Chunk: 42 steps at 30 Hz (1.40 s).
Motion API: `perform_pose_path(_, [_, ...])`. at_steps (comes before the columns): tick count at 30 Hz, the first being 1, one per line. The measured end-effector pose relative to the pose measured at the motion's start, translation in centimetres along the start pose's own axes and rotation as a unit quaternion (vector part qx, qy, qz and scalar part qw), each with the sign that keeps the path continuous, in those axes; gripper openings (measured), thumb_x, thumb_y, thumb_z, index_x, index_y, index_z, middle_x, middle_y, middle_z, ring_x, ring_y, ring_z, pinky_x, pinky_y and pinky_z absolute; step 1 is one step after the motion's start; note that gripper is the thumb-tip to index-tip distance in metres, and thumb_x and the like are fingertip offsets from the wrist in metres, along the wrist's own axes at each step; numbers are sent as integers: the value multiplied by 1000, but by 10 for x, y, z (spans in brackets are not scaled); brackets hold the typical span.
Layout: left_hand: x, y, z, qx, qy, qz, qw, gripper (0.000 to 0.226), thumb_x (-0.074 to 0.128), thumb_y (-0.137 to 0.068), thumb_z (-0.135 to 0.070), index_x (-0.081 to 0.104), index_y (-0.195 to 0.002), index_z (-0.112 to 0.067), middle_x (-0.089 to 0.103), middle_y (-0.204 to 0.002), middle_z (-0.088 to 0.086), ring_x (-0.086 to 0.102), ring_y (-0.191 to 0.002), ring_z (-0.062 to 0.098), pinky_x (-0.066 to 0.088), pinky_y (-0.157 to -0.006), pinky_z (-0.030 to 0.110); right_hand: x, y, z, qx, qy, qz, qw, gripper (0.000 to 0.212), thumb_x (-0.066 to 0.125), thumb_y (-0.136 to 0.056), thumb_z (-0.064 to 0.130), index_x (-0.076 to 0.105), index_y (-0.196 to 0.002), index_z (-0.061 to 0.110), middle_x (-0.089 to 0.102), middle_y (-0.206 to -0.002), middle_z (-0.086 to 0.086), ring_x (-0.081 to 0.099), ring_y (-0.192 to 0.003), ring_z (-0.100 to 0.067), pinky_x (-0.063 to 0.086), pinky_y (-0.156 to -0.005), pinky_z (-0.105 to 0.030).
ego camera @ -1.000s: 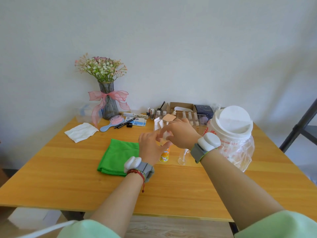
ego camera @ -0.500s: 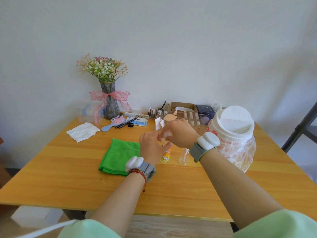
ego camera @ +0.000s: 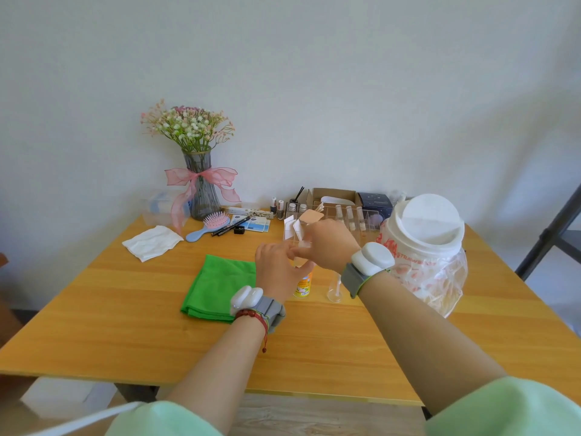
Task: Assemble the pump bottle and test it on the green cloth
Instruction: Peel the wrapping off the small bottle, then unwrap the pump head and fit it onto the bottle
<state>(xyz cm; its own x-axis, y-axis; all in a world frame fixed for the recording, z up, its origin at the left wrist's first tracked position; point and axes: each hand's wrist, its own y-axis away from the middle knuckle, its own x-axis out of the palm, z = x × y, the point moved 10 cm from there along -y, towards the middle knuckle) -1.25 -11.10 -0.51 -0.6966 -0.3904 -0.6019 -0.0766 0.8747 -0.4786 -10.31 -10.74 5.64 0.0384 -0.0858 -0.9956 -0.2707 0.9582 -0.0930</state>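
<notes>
1. Left hand wrapped around the pump bottle, upright on the counter just right of the green cloth.
2. Right hand pinched on the pump top; exact grip hidden.
3. Likely risks: cross-threading, tipping, elbowing the clear cap or big jar.
4. Open room near front edge.
</notes>
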Motion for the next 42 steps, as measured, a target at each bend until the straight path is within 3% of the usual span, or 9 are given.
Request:
perform_pose_path(4, [-1,-1,0,2,22,-3,1000,34,71,-69,-49,65,-89,-23,65,-79,-4,52,-89,16,33,-103,43,1,-1,2,7,-43,35,998,27,51,-90,20,65,-79,-1,57,-74,-13,50,-68,-26,42,-64,-34])
perform_pose_path(10, [0,-1,3,0,25,-2,1000,45,67,-68,-61,65,-95,-25,65,-81,-9,48,-92,12,31,-98,34,-34,-3,-8,-40,-149,-65,986,23,64,-84,20,69,-105,13,60,-93,1,56,-87,-16,44,-75,-26])
perform_pose_path(22, [-4,1,-2,-2,12,19,1000,53,67,-67,-65,66,-104,-27,68,-89,-10,51,-97,13,27,-94,32,-16,20,-32,1,-242,-110,964,24,72,-76,14,68,-98,9,70,-95,-7,66,-89,-22,56,-83,-39])
perform_pose_path(26, [-13,4,-6,-9,53,9,999,39,68,-74,-49,63,-107,-29,63,-93,-13,46,-94,9,32,-91,33,-16,36,-39,8,-266,-142,953,35,73,-77,15,67,-112,14,69,-101,-2,64,-93,-17,54,-88,-34])
perform_pose_path(29, [-31,12,-13,-7,118,-36,992,19,60,-82,-26,60,-101,-30,55,-83,-15,50,-76,12,43,-71,30,-9,51,-36,-2,-254,-153,955,37,73,-78,13,68,-115,13,68,-106,-5,63,-92,-16,53,-88,-33])
perform_pose_path(31, [-37,17,-19,-7,142,-45,989,17,55,-84,-19,60,-97,-28,57,-78,-12,50,-64,15,45,-60,32,0,58,-32,-8,-235,-144,961,38,74,-77,14,68,-115,12,66,-104,-7,62,-91,-19,53,-87,-35])
perform_pose_path(35, [-33,28,-34,9,144,-18,989,15,52,-83,-18,62,-91,-26,67,-76,-6,47,-51,8,45,-55,30,33,68,-24,-6,-191,-78,978,34,72,-80,22,68,-114,14,65,-107,-5,61,-95,-19,48,-90,-30])
perform_pose_path(38, [-18,37,-41,17,136,31,990,15,54,-84,-20,64,-93,-26,66,-73,-8,50,-54,6,48,-59,29,60,74,-25,5,-170,-33,985,33,66,-82,14,66,-116,14,64,-114,-5,61,-98,-22,44,-80,-26])
perform_pose_path(42, [3,49,-46,26,114,92,989,22,56,-85,-24,64,-105,-28,66,-77,-10,52,-60,7,48,-65,28,85,80,-35,31,-170,-1,985,33,59,-82,9,66,-114,11,67,-115,-6,62,-103,-23,48,-84,-29])
